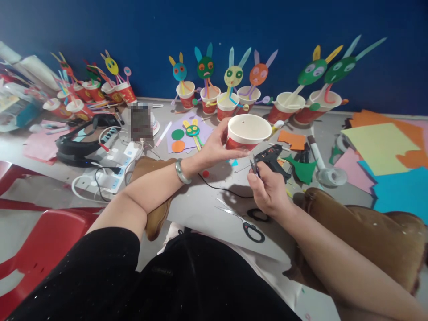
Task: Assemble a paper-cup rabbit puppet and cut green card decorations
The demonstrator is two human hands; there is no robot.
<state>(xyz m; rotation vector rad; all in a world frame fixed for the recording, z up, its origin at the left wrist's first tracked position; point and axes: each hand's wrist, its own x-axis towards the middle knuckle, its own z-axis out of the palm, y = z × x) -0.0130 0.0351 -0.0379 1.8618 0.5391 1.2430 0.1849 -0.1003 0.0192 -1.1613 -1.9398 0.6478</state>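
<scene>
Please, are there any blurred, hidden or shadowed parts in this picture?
In the head view, the white roll at left looks hazy; in the head view, a pixelated patch hides something near the power strip; in the head view, shadow darkens the table below the right hand.

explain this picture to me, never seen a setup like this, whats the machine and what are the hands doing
There's no machine here: these are a person's bare hands, seen from a camera worn on their head, looking forward and down. This is the only view. The left hand holds a red-and-white paper cup. The right hand grips a small dark tool, too small to identify for sure, close to the cup. On the table lie scissors, a black glue gun and coloured paper sheets. Behind stand cups with long-eared paper faces.
</scene>
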